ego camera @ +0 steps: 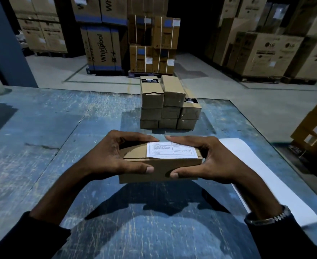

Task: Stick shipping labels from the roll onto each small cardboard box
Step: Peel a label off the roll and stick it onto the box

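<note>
Dim, cool-toned warehouse view with hard shadows and wide-angle bending.

Light falls from above and behind the person, casting a sharp dark shadow of arms and small box [159, 170] onto the blue table [41, 146] just below the left hand [109, 154] and right hand [208, 157]. The white label [170, 150] is the brightest patch, its print too small to read. The stack of boxes [168, 103] throws a soft shadow toward the camera. The background cartons [101, 49] are murky and slightly soft. Straight lines bow near the edges, and the sleeves blur at the bottom corners.
</note>
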Motion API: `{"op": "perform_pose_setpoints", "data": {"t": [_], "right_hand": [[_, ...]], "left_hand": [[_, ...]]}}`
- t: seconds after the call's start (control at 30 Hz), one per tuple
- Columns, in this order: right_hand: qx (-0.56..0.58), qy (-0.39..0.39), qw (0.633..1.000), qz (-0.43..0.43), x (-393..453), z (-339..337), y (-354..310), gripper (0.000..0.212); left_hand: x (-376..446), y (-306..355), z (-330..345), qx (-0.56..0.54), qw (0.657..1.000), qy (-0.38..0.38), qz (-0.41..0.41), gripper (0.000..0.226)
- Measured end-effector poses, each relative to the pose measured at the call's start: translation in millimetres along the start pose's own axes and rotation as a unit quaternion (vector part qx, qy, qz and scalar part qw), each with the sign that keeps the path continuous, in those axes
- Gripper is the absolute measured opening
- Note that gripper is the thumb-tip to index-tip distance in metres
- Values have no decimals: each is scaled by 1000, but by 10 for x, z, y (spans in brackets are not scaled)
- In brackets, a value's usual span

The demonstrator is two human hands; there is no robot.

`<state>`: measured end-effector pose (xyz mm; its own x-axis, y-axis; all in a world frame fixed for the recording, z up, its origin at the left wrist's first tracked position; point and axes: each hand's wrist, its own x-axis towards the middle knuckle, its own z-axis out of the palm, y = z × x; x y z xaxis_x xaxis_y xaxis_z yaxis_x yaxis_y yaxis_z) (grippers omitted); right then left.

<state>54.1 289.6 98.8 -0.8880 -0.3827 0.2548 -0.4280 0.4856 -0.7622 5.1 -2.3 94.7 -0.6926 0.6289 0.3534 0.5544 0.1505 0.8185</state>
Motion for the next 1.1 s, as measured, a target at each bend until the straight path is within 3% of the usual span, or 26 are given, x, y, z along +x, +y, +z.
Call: {"op": "perform_pose_setpoints", "data": {"t": [0.17,0.3,0.43,0.6,0.77,0.83,0.93,1.0,1.07,1.1], "right_hand": [[81,11,996,-20,-22,-43,42,53],[87,5,996,-10,-19,-59,125,50],[108,25,994,9,-14,-71,162,51],[157,37,986,35,-7,-70,185,55],[157,58,984,58,-21,-114,144,75],[152,54,985,54,-15,-103,126,68],[165,65,983,42,-1,-71,143,49],[171,68,983,25,-3,-53,177,43],[175,52,983,10,-10,-46,203,39],[176,42,984,5,-13,-39,205,38]], "left_hand": [[-15,-31,51,55,998,-28,4,71],[0,-122,119,174,982,-67,8,98],[24,-156,180,290,955,-52,42,91],[26,-198,226,217,974,0,72,71],[25,-147,256,122,988,51,78,54],[20,-140,258,96,991,52,73,52],[15,-129,263,50,996,48,57,58],[3,-133,229,27,998,38,40,79],[-3,-136,182,51,998,22,32,93],[1,-142,173,76,997,16,31,89]]}}
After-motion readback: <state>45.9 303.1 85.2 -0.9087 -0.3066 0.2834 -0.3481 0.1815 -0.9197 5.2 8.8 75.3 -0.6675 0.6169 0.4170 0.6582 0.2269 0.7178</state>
